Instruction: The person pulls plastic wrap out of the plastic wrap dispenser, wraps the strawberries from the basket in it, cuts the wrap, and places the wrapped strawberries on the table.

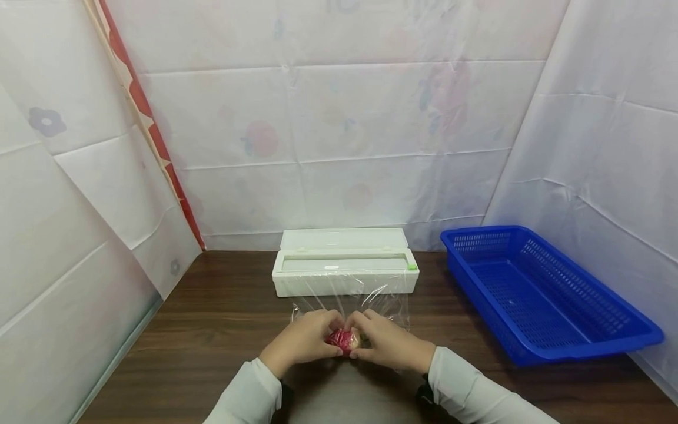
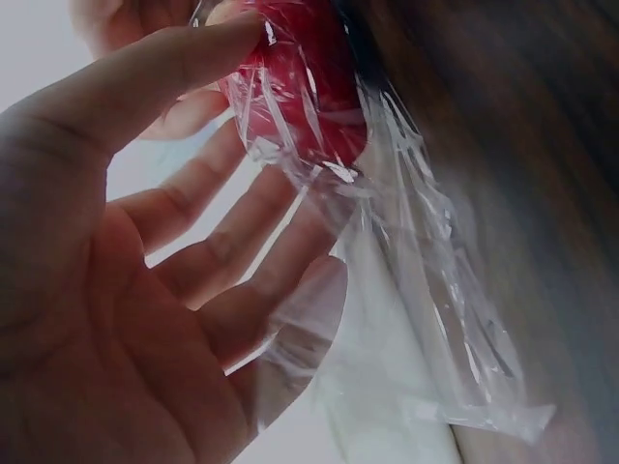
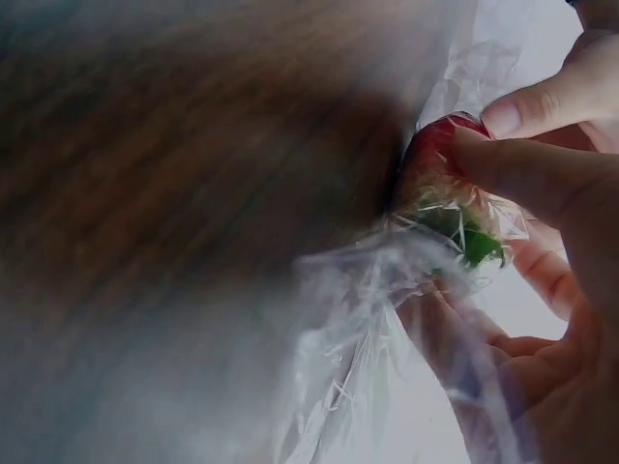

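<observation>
Pale sleeves nearest; left hand and right hand pinch red fruit in clear film. I'd smooth folds gently, avoiding bruises.

Blue basket on a dark table, pale sheets behind, perhaps fruit-patterned.

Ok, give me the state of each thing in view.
Fruit, at least partly wrapped
Film, creased around the fruit; cut or not, can't tell
Box, upright
Lid, open, tipped back
Basket, upright, open-topped
Left grip, holding the fruit
Right grip, holding the fruit
</observation>
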`<state>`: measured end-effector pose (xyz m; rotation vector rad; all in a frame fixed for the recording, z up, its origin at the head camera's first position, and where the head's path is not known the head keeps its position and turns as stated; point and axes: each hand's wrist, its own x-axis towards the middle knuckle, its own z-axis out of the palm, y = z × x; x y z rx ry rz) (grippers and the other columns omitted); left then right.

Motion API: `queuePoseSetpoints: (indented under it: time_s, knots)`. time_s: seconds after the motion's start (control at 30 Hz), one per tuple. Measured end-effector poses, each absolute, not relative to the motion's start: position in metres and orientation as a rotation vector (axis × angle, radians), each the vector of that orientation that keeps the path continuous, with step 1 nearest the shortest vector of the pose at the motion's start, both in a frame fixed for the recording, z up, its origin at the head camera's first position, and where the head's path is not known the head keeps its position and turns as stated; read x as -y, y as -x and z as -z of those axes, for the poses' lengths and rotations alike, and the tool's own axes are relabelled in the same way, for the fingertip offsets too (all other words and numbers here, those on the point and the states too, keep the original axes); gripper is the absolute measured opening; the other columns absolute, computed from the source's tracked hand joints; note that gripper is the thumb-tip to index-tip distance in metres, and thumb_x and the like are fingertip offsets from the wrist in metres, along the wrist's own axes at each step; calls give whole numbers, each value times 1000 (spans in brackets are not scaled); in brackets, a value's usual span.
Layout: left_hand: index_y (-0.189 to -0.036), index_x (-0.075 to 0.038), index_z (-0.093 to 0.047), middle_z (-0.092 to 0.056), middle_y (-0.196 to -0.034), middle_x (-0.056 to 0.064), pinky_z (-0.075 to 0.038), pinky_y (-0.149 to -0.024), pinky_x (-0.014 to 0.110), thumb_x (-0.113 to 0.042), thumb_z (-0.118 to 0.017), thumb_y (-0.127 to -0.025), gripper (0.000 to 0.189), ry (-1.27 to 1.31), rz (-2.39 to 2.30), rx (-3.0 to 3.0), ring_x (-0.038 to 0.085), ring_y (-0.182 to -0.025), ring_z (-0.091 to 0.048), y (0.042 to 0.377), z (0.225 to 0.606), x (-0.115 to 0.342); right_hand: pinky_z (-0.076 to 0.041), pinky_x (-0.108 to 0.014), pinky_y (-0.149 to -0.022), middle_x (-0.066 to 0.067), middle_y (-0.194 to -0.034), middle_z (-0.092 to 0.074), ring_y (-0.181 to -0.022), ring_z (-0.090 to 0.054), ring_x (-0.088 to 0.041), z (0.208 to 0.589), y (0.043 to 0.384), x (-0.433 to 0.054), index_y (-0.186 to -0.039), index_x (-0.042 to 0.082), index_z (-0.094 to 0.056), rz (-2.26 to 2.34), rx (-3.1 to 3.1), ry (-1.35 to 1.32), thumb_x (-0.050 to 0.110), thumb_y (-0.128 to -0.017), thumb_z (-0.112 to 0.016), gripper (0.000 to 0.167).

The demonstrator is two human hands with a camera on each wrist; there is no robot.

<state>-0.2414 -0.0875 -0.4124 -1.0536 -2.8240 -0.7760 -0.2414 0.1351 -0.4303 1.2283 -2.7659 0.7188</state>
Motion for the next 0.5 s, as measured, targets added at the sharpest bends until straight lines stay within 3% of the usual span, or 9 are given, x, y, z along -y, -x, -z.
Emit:
queuePoseSetpoints:
  time_s: [0.13, 0.3, 0.5]
  knots:
    - [-110, -10, -66, -70, -100, 1, -53, -76, 32, -19, -88, -77, 41, 1124, 863, 2838, 16, -90, -65, 247, 413, 91, -52, -25, -80, 3, -105, -59, -96, -57, -8, 429, 246, -139, -121, 15, -54, -774, 2806, -1250, 26, -90, -78, 41]
    - [-117, -8, -68, -71, -105, 2, -54, -79, 31, -24, -80, -87, 36, 1188, 976, 2857, 13, -92, -66, 255, 413, 96, -53, -28, -83, 3, -107, -65, -99, -61, -9, 419, 256, -144, -120, 14, -55, -846, 2892, -1269, 27, -93, -74, 36]
    - [-125, -7, -68, -71, -113, 3, -54, -86, 37, -28, -71, -95, 36, 1203, 1040, 2886, 14, -98, -66, 262, 415, 100, -52, -28, -84, 5, -111, -67, -99, -61, -7, 408, 267, -146, -117, 16, -56, -858, 3003, -1305, 29, -98, -68, 27]
